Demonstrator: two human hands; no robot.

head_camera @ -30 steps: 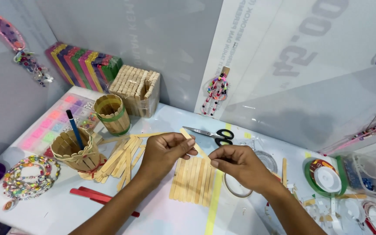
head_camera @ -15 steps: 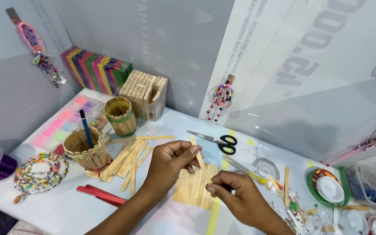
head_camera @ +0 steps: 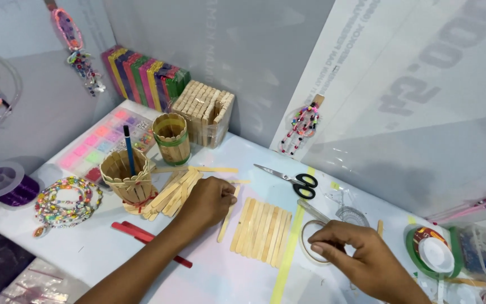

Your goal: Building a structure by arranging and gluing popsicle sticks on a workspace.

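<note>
White table (head_camera: 243, 163) carries all items. Row of flat wooden craft sticks (head_camera: 261, 230), laid side by side, lies at table centre between the two hands.

Left hand (head_camera: 208, 201) rests knuckles-up just left of the row, fingers curled loosely over a single loose stick (head_camera: 227, 216); whether it is pinched cannot be told. Pile of loose sticks (head_camera: 172, 190) touches the hand's left side.

Right hand (head_camera: 361, 256) sits right of the row, thumb and forefinger nearly closed on the edge of a clear tape roll (head_camera: 314, 249).

Stick-built cup (head_camera: 126, 179) with a blue pen (head_camera: 129, 150) stands left of the pile. Black-handled scissors (head_camera: 289, 179) lie behind the row, closed. Red sticks (head_camera: 142, 235) lie near the left forearm.
</note>
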